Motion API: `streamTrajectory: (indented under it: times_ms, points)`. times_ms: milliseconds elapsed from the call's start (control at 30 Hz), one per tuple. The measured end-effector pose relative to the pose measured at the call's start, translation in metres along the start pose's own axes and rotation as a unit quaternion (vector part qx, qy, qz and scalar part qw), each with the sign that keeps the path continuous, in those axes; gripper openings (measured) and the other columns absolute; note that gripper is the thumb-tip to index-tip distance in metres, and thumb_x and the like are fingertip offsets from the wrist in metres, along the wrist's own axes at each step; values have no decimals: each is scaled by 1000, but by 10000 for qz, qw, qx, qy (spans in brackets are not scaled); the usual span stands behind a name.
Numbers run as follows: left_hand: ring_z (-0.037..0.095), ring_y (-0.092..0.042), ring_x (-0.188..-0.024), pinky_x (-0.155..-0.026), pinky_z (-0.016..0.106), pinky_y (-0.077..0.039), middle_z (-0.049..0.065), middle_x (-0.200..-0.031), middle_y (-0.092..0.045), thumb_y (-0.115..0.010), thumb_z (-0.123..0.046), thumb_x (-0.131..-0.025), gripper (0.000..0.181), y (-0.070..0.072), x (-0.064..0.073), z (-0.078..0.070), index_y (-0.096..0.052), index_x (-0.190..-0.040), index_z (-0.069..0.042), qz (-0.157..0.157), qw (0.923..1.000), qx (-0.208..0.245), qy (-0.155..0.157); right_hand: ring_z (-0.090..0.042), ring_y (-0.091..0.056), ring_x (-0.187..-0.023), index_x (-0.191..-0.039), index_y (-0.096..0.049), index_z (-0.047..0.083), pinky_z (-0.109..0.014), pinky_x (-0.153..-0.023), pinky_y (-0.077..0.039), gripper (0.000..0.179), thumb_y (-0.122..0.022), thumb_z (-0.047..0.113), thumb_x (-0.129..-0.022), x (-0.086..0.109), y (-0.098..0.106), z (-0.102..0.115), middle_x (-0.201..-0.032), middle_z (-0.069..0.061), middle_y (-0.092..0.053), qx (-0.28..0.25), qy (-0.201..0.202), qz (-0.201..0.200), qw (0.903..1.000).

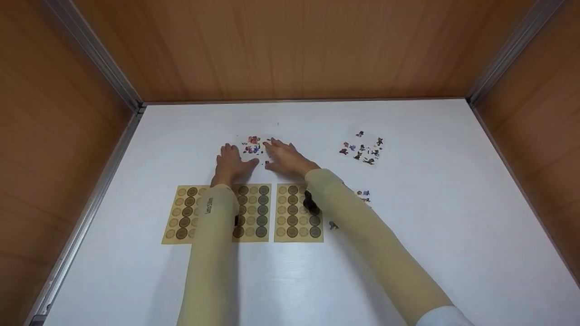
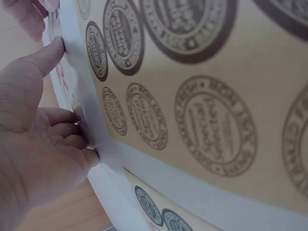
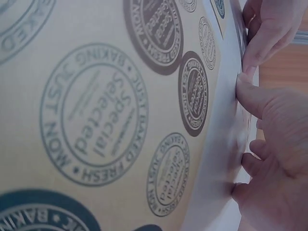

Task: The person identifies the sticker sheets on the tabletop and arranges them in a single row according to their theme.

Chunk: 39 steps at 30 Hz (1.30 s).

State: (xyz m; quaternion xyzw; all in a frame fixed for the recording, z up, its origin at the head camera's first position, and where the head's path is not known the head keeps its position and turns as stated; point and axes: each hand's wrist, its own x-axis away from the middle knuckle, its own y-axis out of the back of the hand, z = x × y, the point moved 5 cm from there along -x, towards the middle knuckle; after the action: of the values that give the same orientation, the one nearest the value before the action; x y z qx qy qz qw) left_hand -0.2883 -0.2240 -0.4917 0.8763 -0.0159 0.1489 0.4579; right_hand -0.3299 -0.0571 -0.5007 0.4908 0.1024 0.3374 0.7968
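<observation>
A clear sticker sheet with small colourful figures [image 1: 253,149] lies flat on the white table, between my two hands. My left hand [image 1: 232,164] rests at its left side, fingers spread and fingertips down on the surface. On the other side, my right hand [image 1: 290,158] touches the sheet's right part with extended fingers. Both thumbs point inward near the sheet's lower edge. In the left wrist view, the left hand [image 2: 43,130] has its fingertips against the surface. The right wrist view shows the right hand [image 3: 276,154] pressing down likewise, its thumb close to the other hand.
Brown sheets of round seal stickers [image 1: 299,235] lie in a row nearer me, partly under both forearms. Another clear figure sticker sheet [image 1: 362,147] lies at the right. A further one [image 1: 364,194] is partly hidden by the right sleeve. Wooden panels [image 1: 290,50] enclose the table.
</observation>
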Motion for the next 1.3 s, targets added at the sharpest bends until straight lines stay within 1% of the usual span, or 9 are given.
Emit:
streamTrajectory:
  times_ms: [200,300,433,633,700,800,867,1100,1300]
  points:
    - [50,-1,-150,-122,60,-7,26,-166,2,-59,-50,-98,95,-2,0,3,-14,-158,7,6,9998,96,195,-29,-9,-155,-161,-24,6,-46,-125,-6,75,-60,38,-103,-1,-2,-2,-168,-16,-11,-14,-86,158,9998]
    - [52,-2,-150,-122,60,-8,27,-166,1,-60,-49,-98,94,-2,-2,2,-15,-158,8,10,9998,117,151,-30,-7,-155,-160,-24,5,-45,-125,-6,75,-60,38,-103,-1,1,-3,-168,-15,-11,-49,-122,162,9998]
    - [52,-3,-150,-122,60,-8,28,-166,1,-60,-48,-98,93,-1,-2,0,-15,-158,8,-7,9999,100,118,-32,-7,-155,-160,-24,6,-46,-125,-5,75,-60,37,-103,0,3,-2,-168,-14,-12,-129,-54,147,9998]
    - [45,0,-152,-123,56,-3,28,-166,0,-61,-47,-98,93,-1,-4,0,-16,-157,9,-27,9999,66,90,-31,-8,-155,-160,-25,6,-45,-125,-6,75,-61,38,-103,-1,3,-3,-168,-12,-15,-107,-64,122,9998]
    - [46,-1,-152,-123,56,-4,28,-165,-1,-61,-47,-98,93,-1,-5,0,-17,-157,9,-50,9999,71,80,-31,-8,-155,-160,-26,5,-46,-125,-6,74,-61,37,-103,-1,4,-3,-168,-13,-16,-40,-14,109,9999]
    - [48,-2,-151,-123,57,-6,28,-166,-2,-62,-46,-97,93,-1,-4,0,-18,-157,9,-68,9999,93,118,-33,-9,-154,-159,-27,3,-48,-125,-7,73,-61,36,-103,-1,4,-2,-167,-15,-18,28,81,113,9999]
    - [49,-2,-151,-123,58,-6,29,-165,-2,-62,-46,-97,92,-1,-3,-1,-19,-157,9,-52,9999,81,111,-32,-8,-155,-159,-27,3,-48,-125,-7,73,-60,36,-103,0,4,-2,-167,-14,-18,20,61,134,9999]
    - [48,0,-151,-122,58,-4,26,-166,0,-61,-47,-99,91,-4,-4,0,-16,-159,6,32,9996,132,233,-30,-8,-155,-159,-30,7,-46,-125,-6,70,-60,37,-103,2,4,-3,-167,-11,-18,-15,-14,175,9998]
    - [51,0,-150,-122,60,-5,24,-167,1,-60,-47,-99,90,-2,-3,0,-16,-159,4,52,9993,142,332,-31,-4,-155,-161,-26,10,-47,-125,-4,68,-51,41,-106,4,4,-2,-169,-11,-11,339,116,410,9985]
